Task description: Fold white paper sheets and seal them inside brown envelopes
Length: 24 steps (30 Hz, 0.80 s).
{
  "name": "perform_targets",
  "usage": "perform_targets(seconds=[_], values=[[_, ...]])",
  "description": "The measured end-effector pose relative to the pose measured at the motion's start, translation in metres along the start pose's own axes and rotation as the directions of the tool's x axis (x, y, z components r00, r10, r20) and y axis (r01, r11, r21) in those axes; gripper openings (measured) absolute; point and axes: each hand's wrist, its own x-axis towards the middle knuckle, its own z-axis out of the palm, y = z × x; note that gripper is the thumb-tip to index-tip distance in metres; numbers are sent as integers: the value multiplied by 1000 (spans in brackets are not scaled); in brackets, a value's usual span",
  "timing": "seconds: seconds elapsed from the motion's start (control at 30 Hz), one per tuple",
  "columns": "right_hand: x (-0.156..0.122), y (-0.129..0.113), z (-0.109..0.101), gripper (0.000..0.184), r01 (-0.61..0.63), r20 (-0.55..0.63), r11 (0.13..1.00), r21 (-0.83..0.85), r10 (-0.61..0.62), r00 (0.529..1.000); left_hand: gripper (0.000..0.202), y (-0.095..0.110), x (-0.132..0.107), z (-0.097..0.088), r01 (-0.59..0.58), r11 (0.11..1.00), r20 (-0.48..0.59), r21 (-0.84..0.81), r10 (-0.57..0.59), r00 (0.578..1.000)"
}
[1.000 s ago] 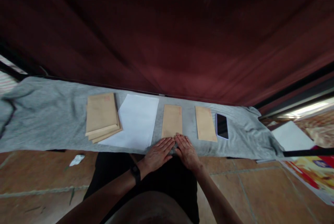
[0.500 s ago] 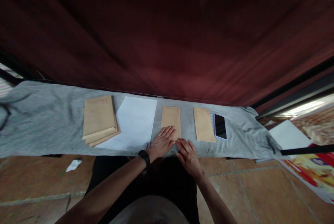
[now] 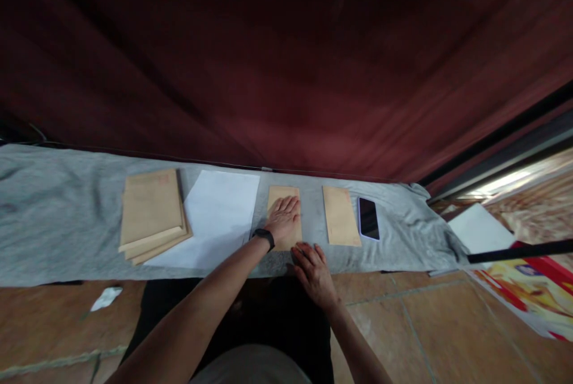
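Note:
A brown paper envelope (image 3: 293, 238) lies flat on the grey cloth in front of me. My left hand (image 3: 283, 218), with a black band on its wrist, rests on the envelope's middle, palm down and fingers stretched out. At the envelope's lower right corner is my right hand (image 3: 313, 270), fingers loosely bent and resting on the cloth edge; its fingertips touch or nearly touch the corner. Neither hand grasps anything. Another brown envelope (image 3: 341, 217) lies to the right, apart from both hands.
Left of my hands, a stack of brown envelopes (image 3: 152, 205) overlaps white paper sheets (image 3: 219, 211). A phone (image 3: 368, 218) lies right of the second envelope. Grey cloth (image 3: 67, 217) covers the narrow surface, with a dark red curtain (image 3: 286, 73) behind. A white scrap (image 3: 106, 298) lies on the tiled floor.
My left hand has slid up the envelope from its lower edge to its middle. My right hand stays near the lower corner. The whole view has shifted slightly.

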Motion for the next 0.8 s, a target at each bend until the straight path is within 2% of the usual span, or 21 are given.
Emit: perform_targets(seconds=[0.17, 0.33, 0.57, 0.67, 0.8], values=[[-1, 1, 5, 43, -14, -25, 1000, 19, 15, 1000, 54, 2, -40, 7, -129, 992, -39, -9, 129, 991], [-1, 2, 9, 43, -22, -44, 1000, 9, 22, 999, 51, 9, -86, -1, -204, 979, -68, -23, 203, 977], [-2, 4, 16, 43, -34, -77, 998, 49, 38, 996, 49, 9, -119, -15, -233, 972, -64, -36, 230, 971], [-2, 4, 23, 42, -106, -149, 990, 97, 120, 982, 52, 9, -128, -18, -236, 971, -43, -25, 235, 971], [5, 2, 33, 40, -282, -281, 954, 104, 300, 912, 52, 12, -133, -18, -213, 977, -33, -16, 212, 977]])
